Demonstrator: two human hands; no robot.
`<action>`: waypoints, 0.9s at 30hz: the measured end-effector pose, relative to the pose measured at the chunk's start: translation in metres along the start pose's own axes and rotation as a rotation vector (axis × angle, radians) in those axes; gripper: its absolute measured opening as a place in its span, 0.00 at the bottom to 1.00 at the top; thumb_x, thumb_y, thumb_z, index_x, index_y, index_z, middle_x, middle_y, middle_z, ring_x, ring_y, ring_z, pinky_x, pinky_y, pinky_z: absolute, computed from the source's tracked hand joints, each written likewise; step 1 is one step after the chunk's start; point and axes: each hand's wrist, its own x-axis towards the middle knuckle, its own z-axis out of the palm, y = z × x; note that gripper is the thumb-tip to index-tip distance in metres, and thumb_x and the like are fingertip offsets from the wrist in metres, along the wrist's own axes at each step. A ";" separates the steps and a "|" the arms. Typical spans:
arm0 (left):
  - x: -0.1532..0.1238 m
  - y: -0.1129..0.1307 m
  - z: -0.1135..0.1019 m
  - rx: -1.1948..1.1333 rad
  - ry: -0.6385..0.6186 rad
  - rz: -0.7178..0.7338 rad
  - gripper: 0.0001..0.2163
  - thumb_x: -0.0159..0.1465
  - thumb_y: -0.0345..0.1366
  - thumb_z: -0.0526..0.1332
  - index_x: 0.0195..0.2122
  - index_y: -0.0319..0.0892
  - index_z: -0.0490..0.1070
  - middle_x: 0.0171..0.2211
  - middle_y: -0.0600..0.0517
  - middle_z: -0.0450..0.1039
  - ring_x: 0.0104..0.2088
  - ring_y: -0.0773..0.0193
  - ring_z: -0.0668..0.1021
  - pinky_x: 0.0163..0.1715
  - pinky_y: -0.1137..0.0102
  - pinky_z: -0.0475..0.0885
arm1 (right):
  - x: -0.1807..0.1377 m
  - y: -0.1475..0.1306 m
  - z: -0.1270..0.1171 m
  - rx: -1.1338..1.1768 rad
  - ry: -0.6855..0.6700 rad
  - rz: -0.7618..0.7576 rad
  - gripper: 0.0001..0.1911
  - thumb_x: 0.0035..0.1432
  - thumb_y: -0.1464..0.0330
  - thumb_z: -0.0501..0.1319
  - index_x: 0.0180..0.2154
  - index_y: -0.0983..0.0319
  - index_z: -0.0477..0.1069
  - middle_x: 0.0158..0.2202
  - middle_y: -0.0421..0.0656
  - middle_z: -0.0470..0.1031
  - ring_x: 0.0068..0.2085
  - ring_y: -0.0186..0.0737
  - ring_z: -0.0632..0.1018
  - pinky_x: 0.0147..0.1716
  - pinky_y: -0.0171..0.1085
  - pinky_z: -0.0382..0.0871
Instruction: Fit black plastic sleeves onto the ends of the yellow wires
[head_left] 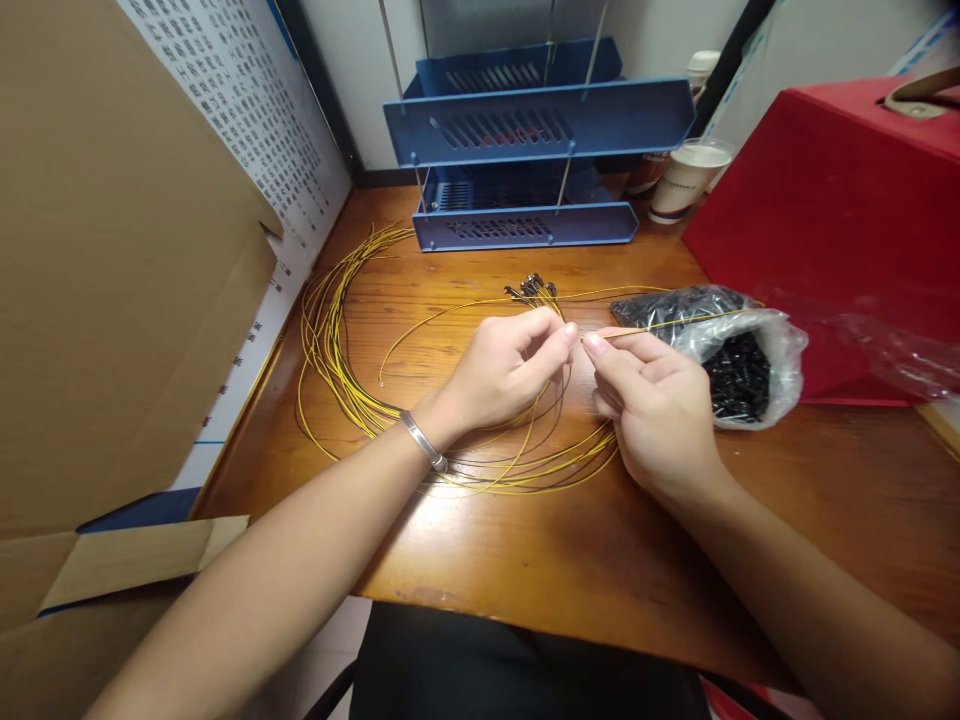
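Observation:
My right hand pinches a thin yellow wire near its end between thumb and fingers. Close by on the left, my left hand has thumb and forefinger pressed together; what they hold, if anything, is too small to tell. Only a small gap separates the two sets of fingertips. Beneath and around both hands lies a loose coil of yellow and black wires. Just beyond my left fingers, a cluster of small dark connectors sits on wire ends. A clear plastic bag of small black parts lies open beside my right hand.
A blue two-tier tray rack stands at the back of the wooden table. Behind the bag is a red box, with a paper cup near it. Cardboard rises along the left side.

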 end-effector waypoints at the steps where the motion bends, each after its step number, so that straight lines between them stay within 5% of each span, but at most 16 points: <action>1: 0.000 0.000 0.000 0.002 0.002 -0.002 0.18 0.72 0.42 0.55 0.25 0.41 0.66 0.21 0.55 0.69 0.22 0.71 0.69 0.26 0.74 0.65 | 0.000 0.000 0.000 0.003 -0.001 -0.001 0.13 0.53 0.61 0.72 0.34 0.62 0.75 0.16 0.31 0.60 0.17 0.26 0.55 0.16 0.32 0.46; 8: 0.001 -0.003 -0.004 0.010 0.008 -0.018 0.22 0.73 0.46 0.52 0.23 0.40 0.66 0.19 0.55 0.66 0.21 0.70 0.69 0.26 0.72 0.65 | 0.000 0.001 0.001 -0.010 -0.001 -0.007 0.13 0.54 0.61 0.71 0.34 0.62 0.73 0.16 0.30 0.58 0.17 0.26 0.55 0.16 0.32 0.46; 14: 0.000 -0.001 -0.004 0.036 -0.019 0.020 0.12 0.70 0.43 0.58 0.33 0.40 0.70 0.27 0.54 0.73 0.26 0.70 0.72 0.28 0.73 0.67 | -0.001 0.001 0.001 -0.009 -0.015 -0.007 0.12 0.54 0.61 0.71 0.33 0.61 0.74 0.16 0.30 0.59 0.18 0.26 0.56 0.17 0.32 0.48; 27: 0.000 0.000 -0.001 -0.053 0.005 -0.008 0.17 0.71 0.43 0.58 0.27 0.40 0.67 0.22 0.55 0.70 0.23 0.71 0.70 0.26 0.74 0.66 | 0.000 -0.003 0.002 -0.018 -0.013 -0.008 0.12 0.53 0.60 0.71 0.33 0.60 0.74 0.16 0.30 0.59 0.17 0.26 0.56 0.16 0.32 0.48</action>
